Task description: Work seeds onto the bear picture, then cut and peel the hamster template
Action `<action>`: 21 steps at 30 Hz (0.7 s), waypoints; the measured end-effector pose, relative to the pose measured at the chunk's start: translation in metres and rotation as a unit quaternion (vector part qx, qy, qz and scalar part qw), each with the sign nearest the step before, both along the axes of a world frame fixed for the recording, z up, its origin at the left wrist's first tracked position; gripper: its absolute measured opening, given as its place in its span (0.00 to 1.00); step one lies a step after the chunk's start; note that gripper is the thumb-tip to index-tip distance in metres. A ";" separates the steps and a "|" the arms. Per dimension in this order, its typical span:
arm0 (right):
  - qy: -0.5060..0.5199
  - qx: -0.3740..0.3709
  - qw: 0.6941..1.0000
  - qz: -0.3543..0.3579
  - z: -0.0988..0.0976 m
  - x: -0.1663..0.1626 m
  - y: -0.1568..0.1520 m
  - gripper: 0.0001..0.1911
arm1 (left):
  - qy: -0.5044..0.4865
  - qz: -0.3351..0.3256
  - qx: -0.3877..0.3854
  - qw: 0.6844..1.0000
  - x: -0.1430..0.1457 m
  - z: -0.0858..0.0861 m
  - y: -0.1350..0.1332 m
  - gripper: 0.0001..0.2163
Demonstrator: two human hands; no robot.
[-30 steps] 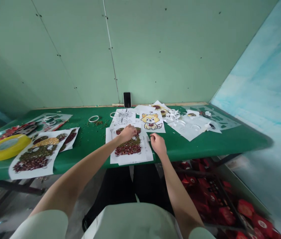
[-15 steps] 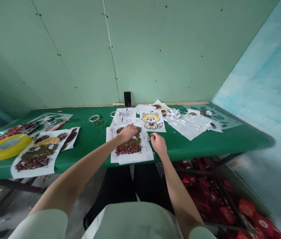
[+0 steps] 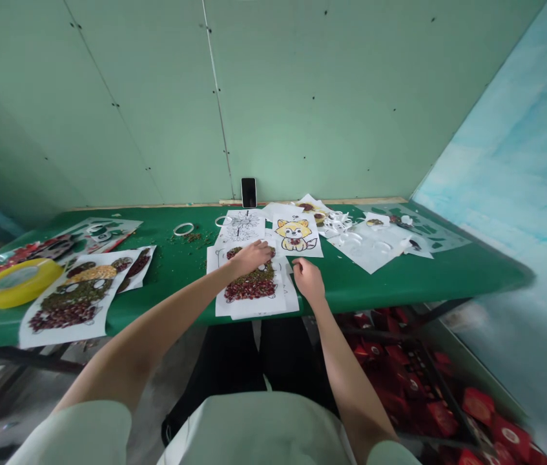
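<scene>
Left hand [image 3: 252,257] edged right, partly hiding seed picture [image 3: 250,290]; grip unclear.

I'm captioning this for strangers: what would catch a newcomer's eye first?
Probably the yellow tape roll at the left end of the green table. Then the red-and-green seed mosaic near the front edge, the left hand over its upper part, the right hand beside it. A phone stands by the wall behind.

The person wears a shirt [image 3: 254,429] of very pale green, nearly white, and plain. The left sleeve [image 3: 92,426] and the right sleeve [image 3: 392,453] are short, ending above the elbow. The trousers [image 3: 232,355] are black. The left hand [image 3: 252,257] and the right hand [image 3: 309,278] are bare.
</scene>
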State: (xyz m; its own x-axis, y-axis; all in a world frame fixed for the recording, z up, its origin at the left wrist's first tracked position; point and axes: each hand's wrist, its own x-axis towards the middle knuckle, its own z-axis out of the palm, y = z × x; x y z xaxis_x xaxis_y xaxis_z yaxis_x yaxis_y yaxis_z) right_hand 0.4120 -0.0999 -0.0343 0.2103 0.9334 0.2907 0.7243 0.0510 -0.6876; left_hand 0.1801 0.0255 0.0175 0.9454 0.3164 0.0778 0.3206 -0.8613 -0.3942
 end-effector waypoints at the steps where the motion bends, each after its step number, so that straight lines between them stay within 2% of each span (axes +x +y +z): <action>1: -0.003 0.003 1.000 0.000 0.000 0.000 0.000 0.18 | -0.011 0.005 -0.002 1.000 -0.002 0.000 0.001 0.17; 4: -0.007 0.010 1.000 -0.001 -0.001 -0.001 0.001 0.17 | -0.104 0.030 -0.028 0.994 -0.015 -0.004 0.003 0.16; 7: -0.006 0.014 1.000 0.004 -0.002 -0.001 0.000 0.17 | -0.226 0.060 -0.050 0.971 -0.037 -0.009 0.004 0.15; 11: -0.010 0.021 1.000 0.012 -0.002 -0.002 -0.001 0.17 | -0.312 0.171 -0.068 0.932 -0.072 -0.008 0.012 0.18; 14: -0.014 0.021 1.000 0.004 -0.002 -0.002 -0.001 0.16 | -0.323 0.279 -0.126 0.895 -0.093 -0.003 0.022 0.17; 17: -0.017 0.019 1.000 0.002 -0.003 -0.002 -0.001 0.17 | -0.301 0.391 -0.229 0.839 -0.103 0.002 0.034 0.15; 19: -0.020 0.019 1.000 0.005 -0.003 -0.002 0.000 0.17 | -0.291 0.428 -0.270 0.812 -0.104 0.004 0.042 0.14; 21: -0.024 0.022 0.999 0.006 -0.003 -0.002 0.000 0.17 | -0.285 0.436 -0.286 0.805 -0.103 0.005 0.049 0.13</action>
State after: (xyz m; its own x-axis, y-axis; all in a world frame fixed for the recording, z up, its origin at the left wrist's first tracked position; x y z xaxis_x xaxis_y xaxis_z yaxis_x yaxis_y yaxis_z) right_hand 0.4103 -0.1002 -0.0374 0.1846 0.9216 0.3413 0.7553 0.0892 -0.6492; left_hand 0.0774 0.0746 0.0221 0.2076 0.9778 0.0267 0.8895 -0.2001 0.4108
